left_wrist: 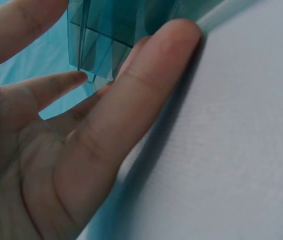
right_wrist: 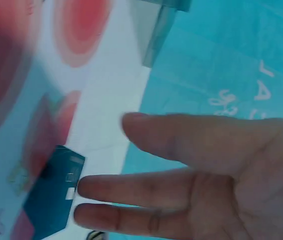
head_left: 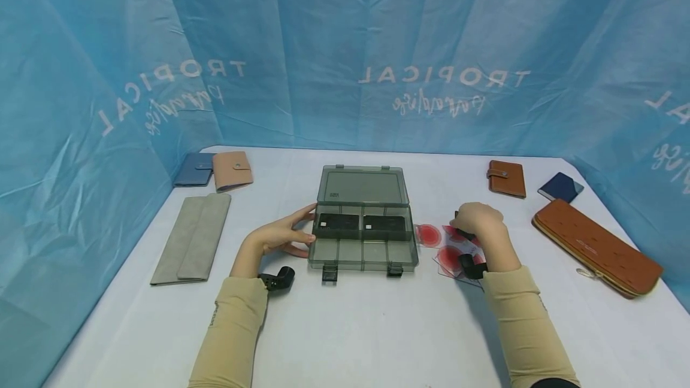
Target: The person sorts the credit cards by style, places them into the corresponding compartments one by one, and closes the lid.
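A translucent grey-green divided box (head_left: 350, 256) stands mid-table with its lid (head_left: 362, 186) tipped back. Two black cards (head_left: 338, 218) with small white squares occupy its rear compartments. My left hand (head_left: 276, 236) touches the box's left side with fingers spread, and the left wrist view shows them extended. To the right of the box, my right hand (head_left: 480, 220) is over transparent sheets printed with red circles (head_left: 449, 258). In the right wrist view, two straight fingertips meet the edge of a dark card (right_wrist: 56, 192), with the thumb apart from them.
Blue (head_left: 193, 170) and tan (head_left: 232, 170) wallets lie at the back left, above a grey folded case (head_left: 192, 238). At the right are a brown card holder (head_left: 507, 178), a navy holder (head_left: 560, 187) and a brown zip wallet (head_left: 595, 247). Blue sheeting (head_left: 345, 52) encloses the table.
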A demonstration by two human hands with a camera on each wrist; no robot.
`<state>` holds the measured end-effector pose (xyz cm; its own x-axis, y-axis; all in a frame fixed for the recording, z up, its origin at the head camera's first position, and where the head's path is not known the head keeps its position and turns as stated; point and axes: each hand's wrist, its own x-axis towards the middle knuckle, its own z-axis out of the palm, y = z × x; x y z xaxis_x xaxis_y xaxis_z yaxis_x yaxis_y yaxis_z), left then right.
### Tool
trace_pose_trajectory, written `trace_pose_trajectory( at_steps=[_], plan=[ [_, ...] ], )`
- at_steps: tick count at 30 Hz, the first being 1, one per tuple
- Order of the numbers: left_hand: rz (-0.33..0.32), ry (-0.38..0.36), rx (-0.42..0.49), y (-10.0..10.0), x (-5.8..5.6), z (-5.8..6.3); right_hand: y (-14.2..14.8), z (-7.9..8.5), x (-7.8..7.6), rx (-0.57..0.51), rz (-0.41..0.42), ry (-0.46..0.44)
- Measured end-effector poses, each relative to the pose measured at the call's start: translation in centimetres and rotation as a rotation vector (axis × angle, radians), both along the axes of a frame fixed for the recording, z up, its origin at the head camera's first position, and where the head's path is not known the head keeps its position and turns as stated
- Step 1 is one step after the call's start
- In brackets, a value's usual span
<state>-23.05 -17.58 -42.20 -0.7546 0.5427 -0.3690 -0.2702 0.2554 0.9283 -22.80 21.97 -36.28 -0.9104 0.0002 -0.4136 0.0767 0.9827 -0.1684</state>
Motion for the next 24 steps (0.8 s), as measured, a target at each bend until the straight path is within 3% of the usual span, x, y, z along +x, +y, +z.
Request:
trace_pose_trajectory(
  at_steps=[4,10,14,18,21,24],
  plan=[
    [-0.003,-0.004,0.004,-0.1,0.1,0.0,0.1,-0.6,-0.2,0.021,0.023,-0.096],
    [-0.004,-0.007,0.007,0.0,0.1,0.0,0.2,-1.3,-1.7,0.007,0.141,-0.062],
    [-0.002,-0.002,0.005,0.0,0.1,0.0,0.8,-2.2,-3.0,-0.077,0.218,-0.067],
    [-0.001,0.005,0.001,0.0,0.2,0.1,1.6,-3.0,-4.0,-0.242,0.231,-0.117],
    [-0.002,0.007,0.001,0.0,0.2,0.1,2.2,-3.2,-4.6,-0.281,0.220,-0.054],
    [-0.002,0.008,0.001,0.0,0.2,0.0,2.5,-3.2,-5.1,-0.162,0.176,0.046]
  ],
)
